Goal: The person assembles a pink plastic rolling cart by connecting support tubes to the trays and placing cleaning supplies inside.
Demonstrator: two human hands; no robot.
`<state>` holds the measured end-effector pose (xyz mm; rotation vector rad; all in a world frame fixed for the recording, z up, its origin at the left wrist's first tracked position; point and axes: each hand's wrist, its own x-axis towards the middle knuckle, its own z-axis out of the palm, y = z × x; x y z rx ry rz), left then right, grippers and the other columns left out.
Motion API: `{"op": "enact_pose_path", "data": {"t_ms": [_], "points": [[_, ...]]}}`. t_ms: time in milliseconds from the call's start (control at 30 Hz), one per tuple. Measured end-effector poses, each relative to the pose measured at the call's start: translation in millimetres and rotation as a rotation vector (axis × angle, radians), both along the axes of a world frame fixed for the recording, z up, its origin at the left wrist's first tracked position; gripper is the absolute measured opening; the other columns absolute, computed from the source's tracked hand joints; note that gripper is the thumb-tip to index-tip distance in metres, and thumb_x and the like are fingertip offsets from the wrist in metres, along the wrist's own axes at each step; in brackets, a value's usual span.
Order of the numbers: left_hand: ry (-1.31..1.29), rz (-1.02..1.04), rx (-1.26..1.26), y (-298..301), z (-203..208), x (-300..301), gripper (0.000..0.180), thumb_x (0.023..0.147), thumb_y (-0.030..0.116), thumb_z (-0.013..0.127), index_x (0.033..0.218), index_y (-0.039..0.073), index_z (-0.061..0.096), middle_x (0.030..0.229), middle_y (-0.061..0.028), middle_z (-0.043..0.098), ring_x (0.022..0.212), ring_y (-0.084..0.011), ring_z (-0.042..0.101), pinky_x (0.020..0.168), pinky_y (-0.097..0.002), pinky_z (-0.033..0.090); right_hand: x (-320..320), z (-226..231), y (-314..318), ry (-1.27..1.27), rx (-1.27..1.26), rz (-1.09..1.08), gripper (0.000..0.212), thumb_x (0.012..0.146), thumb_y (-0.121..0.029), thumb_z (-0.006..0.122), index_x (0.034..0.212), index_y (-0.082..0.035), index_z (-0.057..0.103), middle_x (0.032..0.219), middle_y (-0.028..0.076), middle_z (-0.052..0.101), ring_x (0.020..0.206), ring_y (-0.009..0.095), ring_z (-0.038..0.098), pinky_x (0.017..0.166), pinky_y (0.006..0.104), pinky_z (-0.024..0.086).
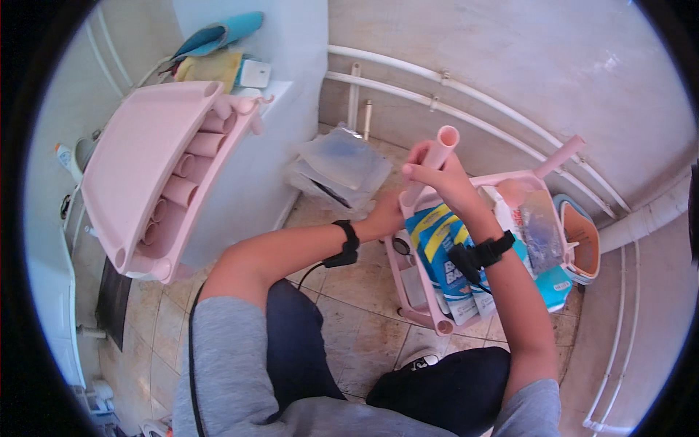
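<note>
A pink plastic tube (438, 151) stands tilted at the near-left corner of a pink shelf rack (510, 179). My right hand (440, 178) is wrapped round the tube below its open top end. At the tube's foot, beside the rack's corner, is my left hand (391, 215); its fingers are mostly hidden. Another pink tube (561, 156) rises from the rack's far-right corner. Inside the rack lie blue and yellow packages (437, 240), a clear plastic bag (540, 231) and a teal package (553, 285).
At left, pink shelf trays (149, 138) hold several loose pink tubes (180, 191) on a white surface. Clear plastic bags (342, 167) lie by the wall. White pipes (451, 81) run along it. An orange and blue bin (582, 240) stands right of the rack on the tiled floor (364, 320).
</note>
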<state>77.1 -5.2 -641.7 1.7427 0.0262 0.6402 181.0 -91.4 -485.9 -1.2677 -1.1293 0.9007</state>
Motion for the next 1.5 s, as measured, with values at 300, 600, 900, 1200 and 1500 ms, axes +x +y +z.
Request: {"op": "enact_pose_path", "data": {"t_ms": [300, 600, 900, 1200, 1500], "points": [[0.087, 0.017, 0.038, 3, -8, 2, 0.055, 0.086, 0.017, 0.069, 0.135, 0.007, 0.047, 0.131, -0.0120, 0.057, 0.122, -0.0229, 0.054, 0.101, -0.0375, 0.043, -11, -12, 6, 0.053, 0.067, -0.058, 0.022, 0.082, -0.014, 0.078, 0.080, -0.007, 0.057, 0.074, 0.002, 0.061, 0.066, 0.010, 0.060, 0.061, 0.0251, 0.048], [0.120, 0.030, 0.008, -5, -1, -1, 0.056, 0.086, 0.017, 0.070, 0.135, 0.007, 0.046, 0.131, -0.0122, 0.056, 0.123, -0.0231, 0.053, 0.104, -0.0366, 0.041, -14, -22, 6, 0.133, 0.113, -0.160, 0.024, 0.081, -0.009, 0.074, 0.075, -0.009, 0.051, 0.065, -0.001, 0.055, 0.054, 0.009, 0.056, 0.048, 0.0243, 0.043], [-0.080, -0.045, -0.063, -6, -9, -1, 0.034, 0.088, 0.014, 0.069, 0.119, 0.006, 0.059, 0.115, -0.0058, 0.066, 0.110, -0.0165, 0.060, 0.095, -0.0342, 0.047, -32, -21, 12, 0.078, 0.163, -0.447, 0.014, 0.076, 0.000, 0.066, 0.072, -0.005, 0.053, 0.061, 0.001, 0.053, 0.048, 0.010, 0.052, 0.044, 0.0253, 0.041], [-0.027, 0.044, -0.160, 7, -26, 14, 0.037, 0.085, 0.013, 0.073, 0.117, 0.006, 0.056, 0.108, -0.0063, 0.065, 0.103, -0.0147, 0.060, 0.089, -0.0323, 0.048, -38, 0, 11, 0.072, 0.267, -0.502, 0.014, 0.080, 0.000, 0.055, 0.071, -0.005, 0.047, 0.055, 0.005, 0.049, 0.046, 0.013, 0.047, 0.046, 0.0263, 0.037], [-0.023, 0.028, -0.112, 0, -15, 6, 0.060, 0.076, 0.010, 0.083, 0.120, 0.009, 0.042, 0.111, -0.0102, 0.059, 0.104, -0.0192, 0.059, 0.089, -0.0342, 0.048, -31, -1, 5, 0.078, 0.285, -0.453, 0.012, 0.078, 0.000, 0.056, 0.072, -0.005, 0.047, 0.055, 0.004, 0.049, 0.046, 0.013, 0.046, 0.045, 0.0262, 0.036]]}}
